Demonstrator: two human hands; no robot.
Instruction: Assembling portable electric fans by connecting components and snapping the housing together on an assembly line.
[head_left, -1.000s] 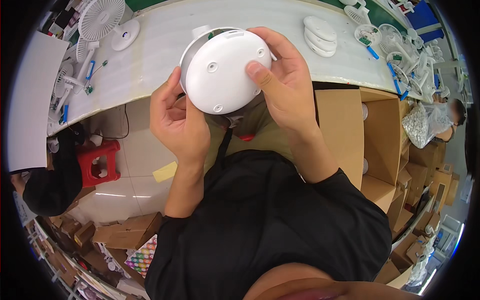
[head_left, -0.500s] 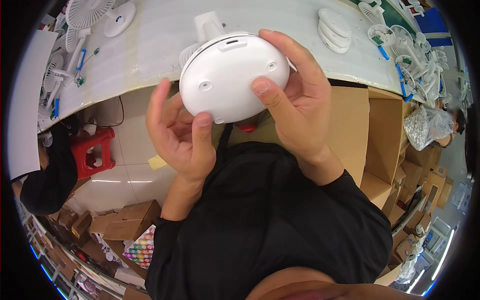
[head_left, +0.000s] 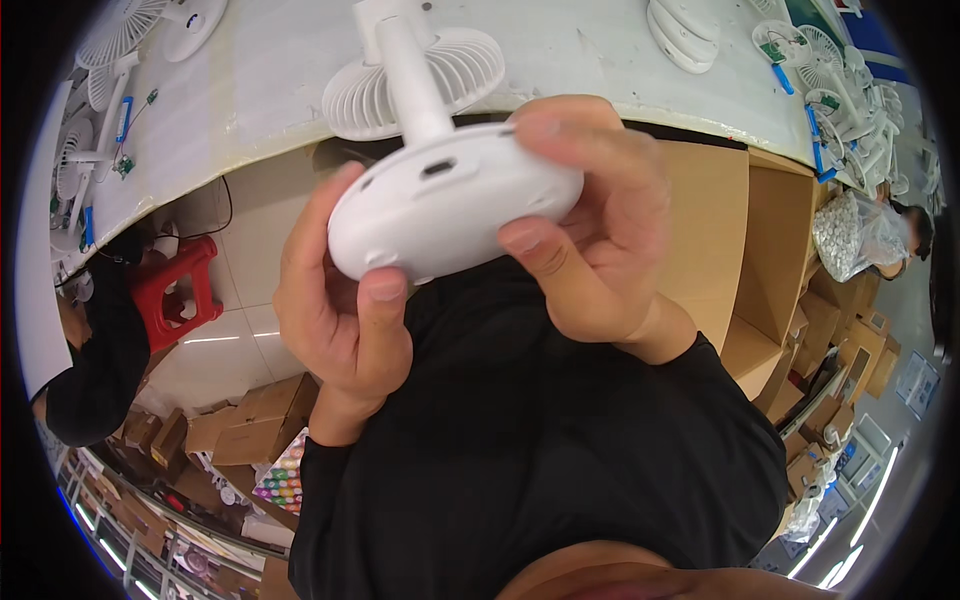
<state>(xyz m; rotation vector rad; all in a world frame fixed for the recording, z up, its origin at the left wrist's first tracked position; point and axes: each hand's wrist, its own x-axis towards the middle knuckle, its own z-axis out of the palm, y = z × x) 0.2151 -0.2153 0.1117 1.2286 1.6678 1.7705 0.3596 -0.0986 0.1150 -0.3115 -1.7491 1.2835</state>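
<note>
Between my hands is a white desk fan (head_left: 455,205), held by its rounded oval base with the underside tipped toward me. A dark port slot shows on the base's edge. Its stem and caged fan head point away, over the worktable's near edge. My left hand (head_left: 345,290) grips the base's left end, thumb on the underside and fingers behind. At the right end my right hand (head_left: 595,215) clasps it the same way, slightly blurred, with its thumb on the underside and forefinger along the upper edge.
On the white worktable (head_left: 260,90), oval white covers (head_left: 683,35) are stacked at the back right. Several fans with blue cylinders and green boards lie on both sides. A cardboard box (head_left: 700,240) stands at right, a red stool (head_left: 180,290) at left beside another person's dark sleeve (head_left: 110,350).
My hands have tilted the base, so its underside is turned more downward and the stem and fan head now show. The fan has shifted slightly left and toward me.
</note>
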